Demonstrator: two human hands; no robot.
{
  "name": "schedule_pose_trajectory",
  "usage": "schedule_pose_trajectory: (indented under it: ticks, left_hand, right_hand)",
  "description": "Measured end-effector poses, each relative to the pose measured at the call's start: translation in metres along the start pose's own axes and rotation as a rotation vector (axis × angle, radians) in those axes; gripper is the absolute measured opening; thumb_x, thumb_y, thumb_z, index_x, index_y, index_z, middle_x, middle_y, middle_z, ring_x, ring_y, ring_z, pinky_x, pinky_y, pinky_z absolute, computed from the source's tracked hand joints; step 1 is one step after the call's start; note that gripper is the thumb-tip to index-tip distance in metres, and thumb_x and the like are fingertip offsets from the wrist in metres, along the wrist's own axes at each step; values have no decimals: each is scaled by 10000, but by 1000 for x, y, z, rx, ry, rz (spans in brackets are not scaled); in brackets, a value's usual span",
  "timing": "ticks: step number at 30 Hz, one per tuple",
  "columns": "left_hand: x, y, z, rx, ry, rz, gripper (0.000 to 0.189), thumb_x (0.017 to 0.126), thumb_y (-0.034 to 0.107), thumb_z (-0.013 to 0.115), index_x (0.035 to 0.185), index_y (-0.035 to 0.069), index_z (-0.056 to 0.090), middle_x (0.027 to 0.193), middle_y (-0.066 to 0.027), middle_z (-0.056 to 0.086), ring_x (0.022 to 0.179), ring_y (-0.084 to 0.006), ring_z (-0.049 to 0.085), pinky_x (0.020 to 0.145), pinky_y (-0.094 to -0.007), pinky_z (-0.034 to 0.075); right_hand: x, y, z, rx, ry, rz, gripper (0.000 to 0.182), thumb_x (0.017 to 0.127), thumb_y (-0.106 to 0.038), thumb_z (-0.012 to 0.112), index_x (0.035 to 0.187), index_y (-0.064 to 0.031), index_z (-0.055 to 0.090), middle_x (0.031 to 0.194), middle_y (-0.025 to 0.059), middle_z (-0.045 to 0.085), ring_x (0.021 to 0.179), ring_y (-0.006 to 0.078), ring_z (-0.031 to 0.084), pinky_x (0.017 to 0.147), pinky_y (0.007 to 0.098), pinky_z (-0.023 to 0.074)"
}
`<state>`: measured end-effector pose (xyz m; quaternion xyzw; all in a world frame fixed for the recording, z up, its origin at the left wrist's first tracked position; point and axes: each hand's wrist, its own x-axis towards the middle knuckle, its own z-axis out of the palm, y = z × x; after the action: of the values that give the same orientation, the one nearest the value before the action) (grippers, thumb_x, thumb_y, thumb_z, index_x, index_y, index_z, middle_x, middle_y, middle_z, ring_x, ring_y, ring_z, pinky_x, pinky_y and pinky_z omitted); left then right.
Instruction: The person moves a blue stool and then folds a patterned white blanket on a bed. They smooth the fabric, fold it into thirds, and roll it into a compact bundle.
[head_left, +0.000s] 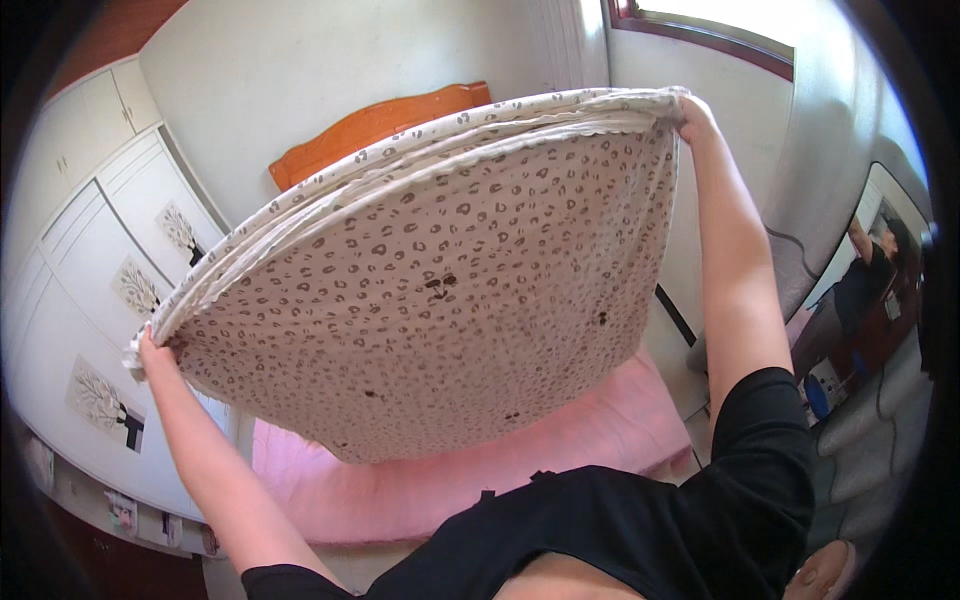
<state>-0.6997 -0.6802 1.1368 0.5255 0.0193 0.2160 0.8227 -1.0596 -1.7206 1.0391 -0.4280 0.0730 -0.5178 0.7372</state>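
Note:
A large white cloth (450, 277) with a dark leopard-spot print hangs spread out in front of me, held up by both arms. My left hand (156, 352) grips one bunched corner at the far left. The opposite corner is gathered in my right hand (694, 118), raised higher at the upper right. Several folded layers show along its top edge, and a few small dark bow-like motifs dot the print. Below and behind the cloth lies a bed with a pink sheet (360, 502); much of the bed is hidden.
An orange-brown wooden headboard (375, 131) stands against the back wall. White wardrobe doors (105, 292) with tree decorations line the left. To the right are a grey curtain (840, 150) and a mirror (855, 300) reflecting a person. A window (712, 30) sits at the upper right.

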Motion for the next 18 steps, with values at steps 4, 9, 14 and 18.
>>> schedule_pose_trajectory:
  ticks: [4, 9, 14, 18]
  left_hand:
    - [0, 16, -25, -41, 8, -92, 472, 873, 415, 565, 1155, 38, 600, 1120, -167, 624, 1002, -381, 578, 866, -570, 439]
    - [-38, -8, 19, -175, 94, -152, 516, 928, 390, 519, 1271, 5, 518, 1290, -204, 531, 1163, -379, 488, 1022, -500, 381]
    - [-13, 62, 7, -108, 39, -58, 544, 915, 393, 553, 1317, 31, 487, 1323, -191, 512, 1191, -362, 475, 1048, -464, 369]
    - [-13, -34, 41, -261, 157, -363, 433, 899, 325, 594, 1220, 35, 566, 1276, -168, 556, 1193, -365, 488, 1025, -552, 361]
  right_hand:
    - [68, -40, 8, 9, -5, 14, 115, 857, -36, 587, 962, -21, 634, 971, 102, 660, 867, 241, 646, 824, 374, 544]
    - [39, -12, 21, 67, 112, -10, 146, 858, -40, 582, 999, -13, 605, 968, 101, 655, 878, 226, 640, 823, 348, 545]
    - [60, 11, 21, 210, 56, 25, 158, 846, -18, 588, 1003, -14, 601, 977, 117, 642, 869, 221, 626, 790, 325, 554]
    - [73, -6, 13, -152, 44, 19, 151, 843, -23, 594, 991, -38, 615, 949, 93, 640, 803, 196, 619, 725, 315, 545]
